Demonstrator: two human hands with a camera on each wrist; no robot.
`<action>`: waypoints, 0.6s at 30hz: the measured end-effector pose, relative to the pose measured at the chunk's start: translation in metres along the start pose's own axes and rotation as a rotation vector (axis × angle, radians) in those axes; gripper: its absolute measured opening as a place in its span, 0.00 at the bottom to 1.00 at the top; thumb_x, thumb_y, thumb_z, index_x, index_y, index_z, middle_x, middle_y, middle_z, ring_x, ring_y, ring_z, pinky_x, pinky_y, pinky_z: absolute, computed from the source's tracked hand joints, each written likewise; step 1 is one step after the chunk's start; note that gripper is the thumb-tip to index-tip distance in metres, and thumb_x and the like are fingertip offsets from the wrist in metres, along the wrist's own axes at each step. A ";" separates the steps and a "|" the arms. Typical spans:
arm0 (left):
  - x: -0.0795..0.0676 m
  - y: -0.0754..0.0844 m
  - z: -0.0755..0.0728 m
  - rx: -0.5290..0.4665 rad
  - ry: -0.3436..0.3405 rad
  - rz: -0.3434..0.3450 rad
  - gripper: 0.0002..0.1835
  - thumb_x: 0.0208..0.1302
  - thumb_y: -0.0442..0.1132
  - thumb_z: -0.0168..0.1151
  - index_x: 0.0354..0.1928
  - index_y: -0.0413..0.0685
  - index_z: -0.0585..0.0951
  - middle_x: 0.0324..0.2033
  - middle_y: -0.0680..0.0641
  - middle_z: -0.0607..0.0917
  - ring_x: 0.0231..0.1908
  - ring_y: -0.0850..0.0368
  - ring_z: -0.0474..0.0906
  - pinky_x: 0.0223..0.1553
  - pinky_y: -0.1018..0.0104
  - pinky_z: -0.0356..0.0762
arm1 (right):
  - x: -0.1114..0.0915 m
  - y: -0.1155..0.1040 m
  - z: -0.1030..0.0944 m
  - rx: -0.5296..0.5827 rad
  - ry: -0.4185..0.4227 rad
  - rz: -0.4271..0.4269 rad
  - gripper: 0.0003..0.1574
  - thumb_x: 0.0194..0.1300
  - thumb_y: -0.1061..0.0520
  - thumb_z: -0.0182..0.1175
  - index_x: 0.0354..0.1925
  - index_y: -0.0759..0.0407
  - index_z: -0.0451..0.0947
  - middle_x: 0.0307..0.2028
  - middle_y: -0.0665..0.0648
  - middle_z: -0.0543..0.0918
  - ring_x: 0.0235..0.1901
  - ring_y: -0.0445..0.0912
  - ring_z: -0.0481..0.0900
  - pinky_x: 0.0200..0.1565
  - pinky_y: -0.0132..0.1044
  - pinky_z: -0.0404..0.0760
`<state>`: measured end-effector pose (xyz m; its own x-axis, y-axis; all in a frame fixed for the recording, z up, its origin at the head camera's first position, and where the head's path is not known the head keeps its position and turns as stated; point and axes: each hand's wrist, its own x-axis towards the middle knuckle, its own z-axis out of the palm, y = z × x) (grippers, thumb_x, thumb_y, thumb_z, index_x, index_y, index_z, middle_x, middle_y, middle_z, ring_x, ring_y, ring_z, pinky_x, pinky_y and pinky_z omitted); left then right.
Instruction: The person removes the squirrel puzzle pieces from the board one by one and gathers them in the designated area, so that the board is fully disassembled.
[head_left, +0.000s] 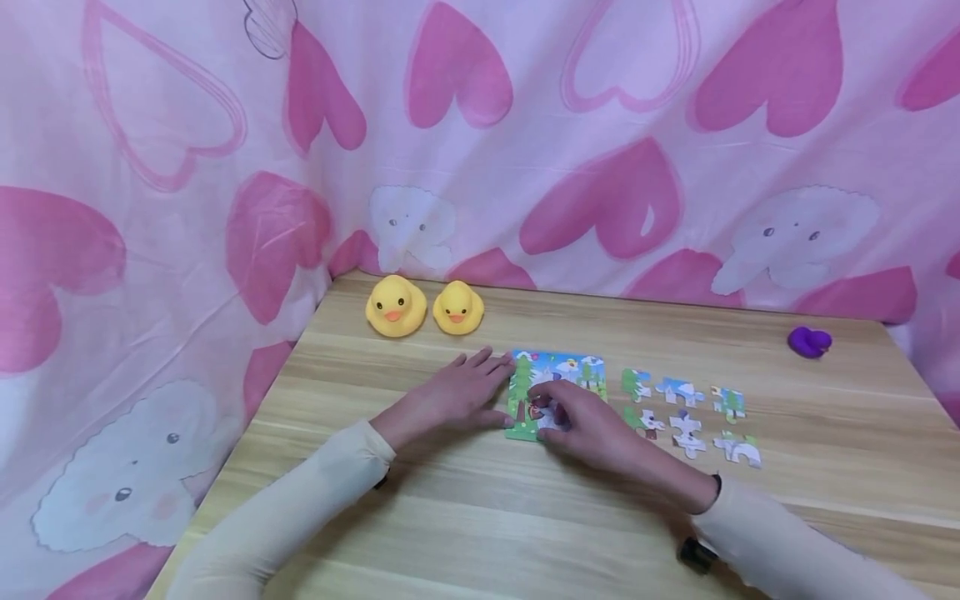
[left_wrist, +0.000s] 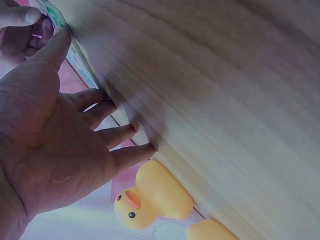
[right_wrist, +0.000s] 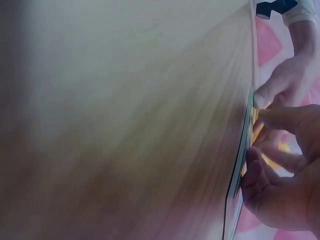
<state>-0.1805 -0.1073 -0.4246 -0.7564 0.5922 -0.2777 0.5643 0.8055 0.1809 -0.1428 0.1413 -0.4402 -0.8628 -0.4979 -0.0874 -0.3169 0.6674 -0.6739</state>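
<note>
A puzzle board [head_left: 557, 360] with a picture of trees and sky lies flat on the table. My left hand [head_left: 459, 392] rests at its left side, fingers spread, fingertips at the upper left corner and thumb at the lower left edge. Over the board's middle is my right hand [head_left: 585, 423], its fingers bent down and thumb apart from the index finger; I cannot tell whether a puzzle piece is between them. In the right wrist view, the right fingertips [right_wrist: 254, 155] are right at the board's surface. Several loose puzzle pieces [head_left: 686, 436] lie in two rows to the right.
Two yellow rubber ducks, a larger one [head_left: 396, 308] and a smaller one [head_left: 458, 308], stand at the table's back left. A purple duck [head_left: 810, 342] sits at the back right. Behind the wooden table [head_left: 450, 517] hangs a pink curtain [head_left: 480, 167] with hearts.
</note>
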 end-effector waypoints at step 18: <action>0.002 0.000 0.002 0.002 -0.006 -0.004 0.50 0.71 0.71 0.59 0.85 0.53 0.56 0.85 0.50 0.55 0.85 0.41 0.47 0.82 0.35 0.53 | 0.010 -0.002 0.006 0.027 0.032 0.041 0.34 0.61 0.60 0.77 0.63 0.56 0.77 0.48 0.50 0.82 0.41 0.43 0.76 0.41 0.32 0.78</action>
<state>-0.1820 -0.1064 -0.4268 -0.7566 0.5889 -0.2841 0.5620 0.8078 0.1777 -0.1482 0.1314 -0.4444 -0.8873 -0.4518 -0.0924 -0.2701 0.6716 -0.6899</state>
